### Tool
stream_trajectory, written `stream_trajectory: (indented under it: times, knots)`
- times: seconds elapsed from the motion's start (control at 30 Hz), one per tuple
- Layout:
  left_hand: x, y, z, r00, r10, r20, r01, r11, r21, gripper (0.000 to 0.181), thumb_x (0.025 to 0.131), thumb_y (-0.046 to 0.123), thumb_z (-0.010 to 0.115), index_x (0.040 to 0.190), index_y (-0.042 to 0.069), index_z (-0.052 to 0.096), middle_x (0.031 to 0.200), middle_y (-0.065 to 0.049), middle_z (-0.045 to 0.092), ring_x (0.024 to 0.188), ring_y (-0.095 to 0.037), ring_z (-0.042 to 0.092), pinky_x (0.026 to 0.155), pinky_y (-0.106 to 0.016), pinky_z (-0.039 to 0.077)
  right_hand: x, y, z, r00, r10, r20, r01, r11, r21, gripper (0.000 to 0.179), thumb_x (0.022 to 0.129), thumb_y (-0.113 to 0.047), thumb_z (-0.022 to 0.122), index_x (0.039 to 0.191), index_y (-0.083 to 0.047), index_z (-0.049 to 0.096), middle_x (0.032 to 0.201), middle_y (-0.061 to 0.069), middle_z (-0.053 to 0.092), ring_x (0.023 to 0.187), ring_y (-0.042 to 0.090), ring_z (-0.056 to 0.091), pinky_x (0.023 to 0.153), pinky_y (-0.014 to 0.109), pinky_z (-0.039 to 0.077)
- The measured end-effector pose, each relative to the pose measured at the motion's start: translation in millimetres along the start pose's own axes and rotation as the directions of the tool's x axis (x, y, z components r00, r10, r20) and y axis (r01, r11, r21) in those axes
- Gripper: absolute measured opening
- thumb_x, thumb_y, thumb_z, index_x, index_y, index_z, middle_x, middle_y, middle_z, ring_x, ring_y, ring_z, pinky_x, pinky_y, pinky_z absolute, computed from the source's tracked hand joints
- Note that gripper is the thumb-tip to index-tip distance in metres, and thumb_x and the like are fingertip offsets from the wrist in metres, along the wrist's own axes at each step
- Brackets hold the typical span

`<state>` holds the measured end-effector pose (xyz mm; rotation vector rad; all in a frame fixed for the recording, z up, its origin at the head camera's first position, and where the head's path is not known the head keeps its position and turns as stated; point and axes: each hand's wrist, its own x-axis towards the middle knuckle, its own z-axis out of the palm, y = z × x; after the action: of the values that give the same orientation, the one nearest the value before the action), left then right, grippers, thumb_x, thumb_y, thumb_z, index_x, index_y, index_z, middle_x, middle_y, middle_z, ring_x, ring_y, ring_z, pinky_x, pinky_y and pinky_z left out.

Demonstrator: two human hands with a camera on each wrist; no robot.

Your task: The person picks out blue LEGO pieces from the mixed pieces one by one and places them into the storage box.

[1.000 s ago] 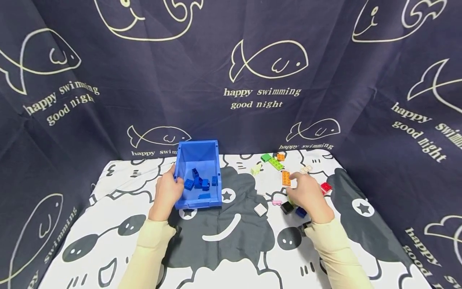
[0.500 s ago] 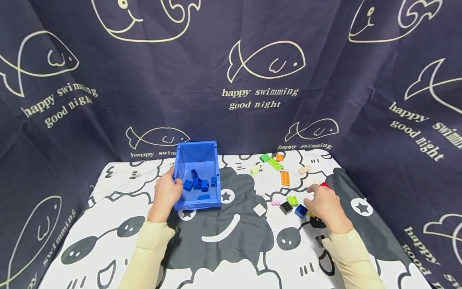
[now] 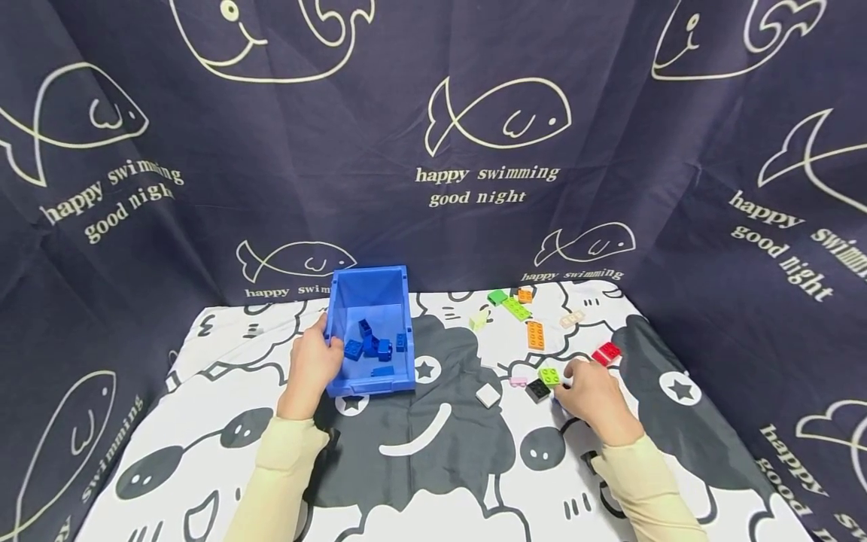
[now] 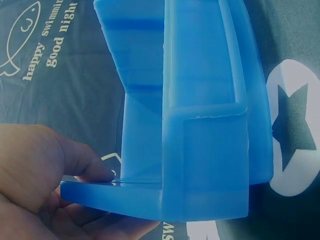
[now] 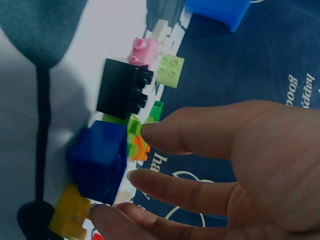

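Note:
My left hand [image 3: 315, 363] grips the left wall of a blue plastic bin [image 3: 375, 385], thumb on the inner side and fingers outside, as the left wrist view shows. Several blue toy bricks [image 3: 370, 345] lie in the bin. On the right, my right hand [image 3: 596, 395] reaches low over the loose bricks. In the right wrist view its thumb and fingers are spread beside a dark blue brick [image 5: 100, 160], with nothing pinched between them. A yellow brick [image 5: 70, 212] and a black brick [image 5: 120, 87] flank the blue one. The hand hides the dark blue brick in the head view.
Around the right hand lie a lime brick [image 3: 549, 376], a pink brick [image 3: 518, 382], a white brick [image 3: 488, 394] and red bricks [image 3: 606, 353]. Farther back are orange [image 3: 536, 336] and green bricks [image 3: 518, 308]. A dark printed curtain [image 3: 379, 150] stands behind the cloth-covered table.
The right hand has moved from beside the orange brick toward the near right, then slightly left over the dark blue brick, uncovering the red bricks. The left hand and bin stay nearly still.

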<state>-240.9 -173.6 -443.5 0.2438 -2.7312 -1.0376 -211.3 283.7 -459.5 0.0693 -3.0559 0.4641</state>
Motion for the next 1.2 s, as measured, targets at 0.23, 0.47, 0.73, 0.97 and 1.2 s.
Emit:
stream_trajectory:
  times: [0.23,0.47,0.73,0.97,1.2]
  knots:
    - [-0.5,0.1,0.7,1.000,0.007,-0.001,-0.007,1.000,-0.007,0.061,0.095,0.011,0.053,0.153,-0.003,0.045,0.136,-0.035,0.059,0.115,-0.054,0.063,0.093,-0.063,0.050,0.8,-2,7,1.000,0.003,-0.003,-0.003,1.000,-0.010,0.026,0.077,-0.017,0.078,0.090,0.003,0.069,0.079,0.017,0.066,0.069,0.031,0.058,0.063,0.052,0.047]
    - [-0.7,0.0,0.3,1.000,0.002,-0.004,-0.002,1.000,-0.009,0.060,0.095,0.011,0.054,0.153,-0.004,0.045,0.137,-0.035,0.058,0.116,-0.054,0.063,0.094,-0.063,0.050,-2.7,-7,9,1.000,-0.008,-0.022,0.008,1.000,0.005,0.016,0.074,-0.012,0.074,0.081,0.000,0.065,0.072,0.010,0.061,0.065,0.027,0.055,0.058,0.045,0.044]
    - [-0.2,1.1,-0.3,1.000,-0.001,-0.005,0.001,1.000,-0.012,0.060,0.095,0.011,0.054,0.153,-0.003,0.045,0.137,-0.035,0.059,0.116,-0.054,0.063,0.094,-0.063,0.049,-4.9,-11,9,1.000,0.002,-0.025,-0.002,1.000,0.014,0.017,0.073,-0.012,0.075,0.081,0.000,0.065,0.072,0.011,0.059,0.064,0.027,0.054,0.057,0.043,0.042]
    - [-1.4,2.7,-0.9,1.000,-0.004,-0.003,0.004,1.000,-0.005,0.060,0.095,0.012,0.053,0.153,-0.003,0.046,0.135,-0.035,0.059,0.115,-0.055,0.063,0.093,-0.063,0.049,-5.7,-14,11,1.000,0.001,-0.025,-0.001,1.000,0.001,0.017,0.071,-0.012,0.073,0.081,-0.001,0.065,0.072,0.010,0.058,0.064,0.028,0.052,0.057,0.045,0.042]
    - [-1.0,2.5,-0.2,1.000,0.000,-0.009,0.000,1.000,-0.003,0.060,0.095,0.012,0.054,0.152,-0.003,0.046,0.135,-0.035,0.059,0.115,-0.056,0.063,0.094,-0.063,0.049,-6.0,-15,14,0.999,-0.019,-0.036,0.020,1.000,0.004,0.018,0.070,-0.011,0.072,0.081,0.001,0.065,0.070,0.010,0.058,0.062,0.027,0.052,0.056,0.044,0.042]
